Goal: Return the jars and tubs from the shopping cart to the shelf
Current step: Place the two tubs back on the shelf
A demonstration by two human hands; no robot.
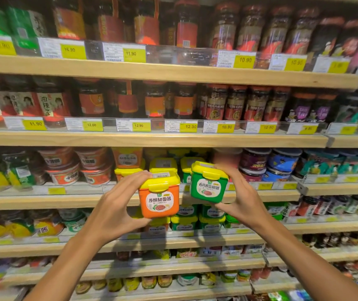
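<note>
**Two tubs held up in front of their shelf row**

Two sauce tubs are held in the air, both in front of the third shelf from the top. The orange tub with the yellow lid is gripped by the left hand: the fingers are curled over the lid and the thumb is pressed under the base. The green tub, also with a yellow lid, is gripped in the same way by the right hand, a little higher and tilted slightly to the left. The two hands are apart, and a narrow gap is seen between the tubs.

The relation that matters is forward and slightly upward. Directly behind the green tub, a stack of the same green tubs is standing on the shelf. Behind and to the left of the orange tub, matching orange tubs are seen. So each tub is already on the side of its own kind, and no crossing of the arms seems to be needed.

Both tubs are held upright, with the labels toward the camera, as the shelf stock is. The right hand looks nearer to the shelf edge, so the green tub can probably be placed first. Free space in the stacks cannot be judged clearly, because it is hidden by the tubs and the picture is blurred there.
</note>
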